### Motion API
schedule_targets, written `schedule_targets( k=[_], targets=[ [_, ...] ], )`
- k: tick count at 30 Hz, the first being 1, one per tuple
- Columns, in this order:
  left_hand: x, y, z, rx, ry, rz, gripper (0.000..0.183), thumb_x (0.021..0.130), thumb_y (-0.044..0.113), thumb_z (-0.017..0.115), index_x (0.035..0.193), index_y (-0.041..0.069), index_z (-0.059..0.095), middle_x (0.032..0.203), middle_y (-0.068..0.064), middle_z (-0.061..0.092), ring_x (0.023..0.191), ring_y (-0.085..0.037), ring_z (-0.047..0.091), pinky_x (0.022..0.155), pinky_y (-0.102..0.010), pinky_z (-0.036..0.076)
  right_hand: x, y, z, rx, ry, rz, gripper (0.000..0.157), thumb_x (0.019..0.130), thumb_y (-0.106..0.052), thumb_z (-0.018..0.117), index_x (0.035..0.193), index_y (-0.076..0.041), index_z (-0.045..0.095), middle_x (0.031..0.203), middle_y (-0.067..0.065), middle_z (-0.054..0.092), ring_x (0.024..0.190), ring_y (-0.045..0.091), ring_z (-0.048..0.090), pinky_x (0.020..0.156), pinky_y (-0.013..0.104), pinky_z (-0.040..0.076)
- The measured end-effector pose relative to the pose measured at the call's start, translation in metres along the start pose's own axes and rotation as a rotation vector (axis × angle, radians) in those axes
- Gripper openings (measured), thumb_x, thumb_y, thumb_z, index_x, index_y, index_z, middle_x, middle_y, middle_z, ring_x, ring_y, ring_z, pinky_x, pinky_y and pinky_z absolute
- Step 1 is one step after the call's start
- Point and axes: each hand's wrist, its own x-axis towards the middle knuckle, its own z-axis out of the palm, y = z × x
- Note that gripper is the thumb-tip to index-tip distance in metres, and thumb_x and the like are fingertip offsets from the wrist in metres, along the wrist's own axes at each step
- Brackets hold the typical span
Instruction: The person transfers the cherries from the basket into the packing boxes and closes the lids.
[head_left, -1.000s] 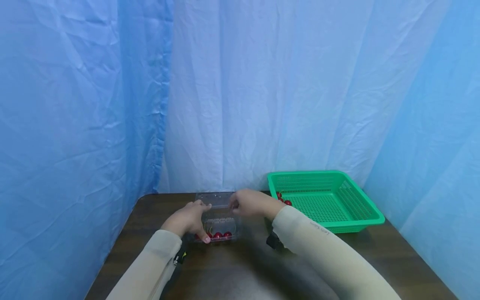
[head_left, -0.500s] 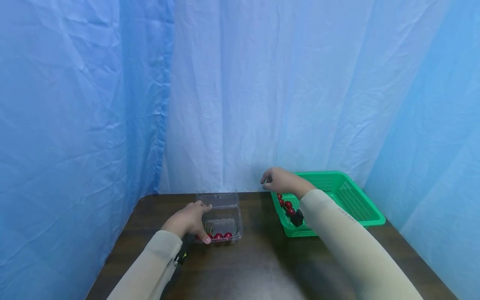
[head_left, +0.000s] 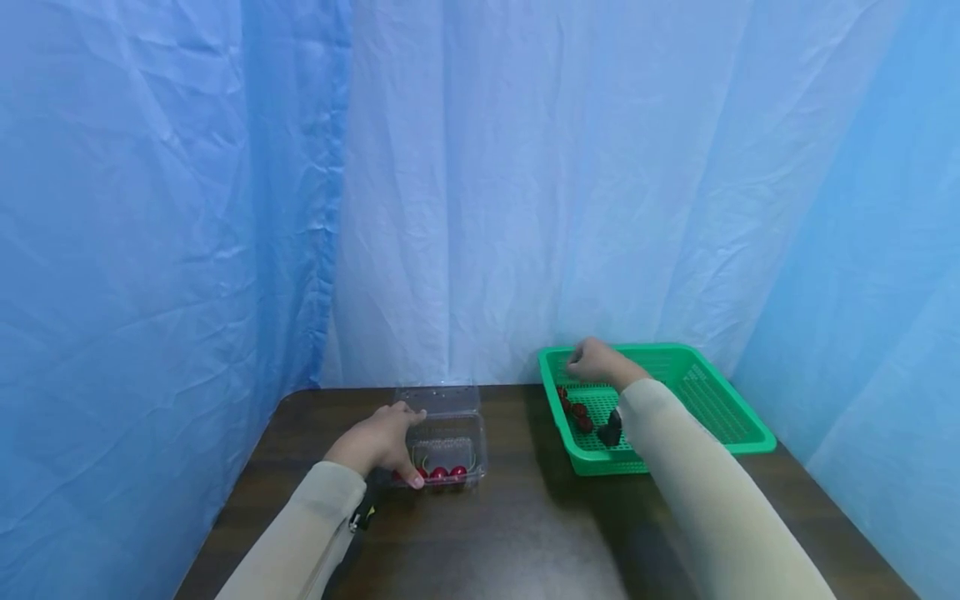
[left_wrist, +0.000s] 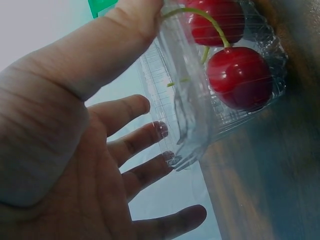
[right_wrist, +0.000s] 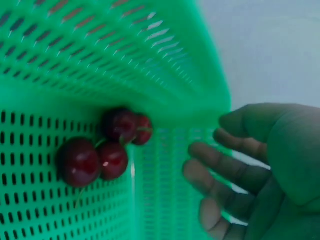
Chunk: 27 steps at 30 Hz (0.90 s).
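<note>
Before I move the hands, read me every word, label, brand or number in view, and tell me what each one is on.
No readable text.
Clear plastic box: no lettering that I can make out.
Green basket: none visible.
Black strap on the left wrist: a tiny yellow mark, too small to tell whether it is lettering.

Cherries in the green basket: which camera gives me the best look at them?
The right wrist view: four cherries show close up, though slightly blurred. The head view shows them small and dark in the basket, near the right hand. The left wrist view shows none of them, only other cherries in the clear box.
</note>
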Motion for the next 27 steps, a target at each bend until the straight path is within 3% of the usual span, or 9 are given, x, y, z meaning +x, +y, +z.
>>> schedule_targets(
  k=[2,4,6,9,15,23,27],
  targets=[
    [0.0,0.001,-0.001,0.005,0.0,-0.001,0.118,0.071,0.036,0.11,0.172,0.019,0.052,0.179,-0.021,0.043,0.164,-0.052,0.041,0.119,-0.076,0.051,0.001,0.007,0.001,-0.011,-0.019,0.057,0.037,0.11,-0.014,0.057,0.077,-0.012,0.073,0.063,-0.006,0.048,0.059,0.014,0.035,0.066,0.041,0.05],
    [-0.001,0.002,-0.002,0.009,0.001,0.0,0.118,0.071,0.036,0.11,0.172,0.019,0.052,0.179,-0.021,0.043,0.164,-0.051,0.041,0.12,-0.076,0.051,0.001,0.012,0.003,-0.044,-0.047,0.096,0.028,0.112,-0.016,0.061,0.098,-0.005,0.082,0.072,-0.003,0.056,0.066,0.015,0.048,0.071,0.044,0.059],
    [-0.002,0.003,-0.002,0.005,0.001,-0.002,0.118,0.07,0.036,0.11,0.172,0.019,0.052,0.178,-0.021,0.044,0.164,-0.051,0.042,0.119,-0.075,0.052,0.0,0.017,0.005,-0.071,-0.061,0.128,0.028,0.112,-0.019,0.066,0.129,-0.004,0.083,0.097,0.006,0.075,0.084,0.02,0.065,0.083,0.051,0.067],
    [-0.002,0.004,-0.003,0.0,0.004,-0.002,0.118,0.071,0.035,0.11,0.172,0.02,0.052,0.178,-0.02,0.044,0.163,-0.051,0.042,0.119,-0.075,0.052,-0.002,0.023,0.007,-0.112,-0.073,0.134,0.038,0.11,-0.017,0.072,0.144,-0.001,0.074,0.137,0.018,0.076,0.111,0.031,0.075,0.089,0.056,0.069],
    [-0.002,0.003,-0.002,-0.014,0.0,-0.007,0.118,0.071,0.034,0.11,0.172,0.02,0.051,0.176,-0.019,0.047,0.161,-0.049,0.045,0.118,-0.074,0.053,0.0,0.033,0.013,-0.174,-0.105,0.166,0.035,0.11,-0.013,0.073,0.142,0.0,0.076,0.145,0.024,0.074,0.114,0.035,0.079,0.086,0.048,0.071],
    [0.0,0.001,-0.001,-0.013,0.001,-0.003,0.118,0.071,0.033,0.111,0.172,0.021,0.052,0.174,-0.018,0.048,0.16,-0.049,0.047,0.117,-0.074,0.054,-0.001,0.034,0.019,-0.127,-0.118,0.235,0.028,0.107,-0.005,0.071,0.132,-0.002,0.08,0.148,0.023,0.073,0.106,0.031,0.082,0.086,0.045,0.072],
    [-0.001,0.001,-0.001,-0.016,-0.003,-0.001,0.119,0.07,0.033,0.111,0.172,0.02,0.051,0.175,-0.018,0.048,0.16,-0.05,0.046,0.117,-0.074,0.054,-0.019,0.016,0.02,-0.112,-0.134,0.225,0.019,0.106,0.002,0.061,0.108,-0.005,0.078,0.145,0.021,0.072,0.108,0.029,0.08,0.083,0.039,0.071]
  ],
)
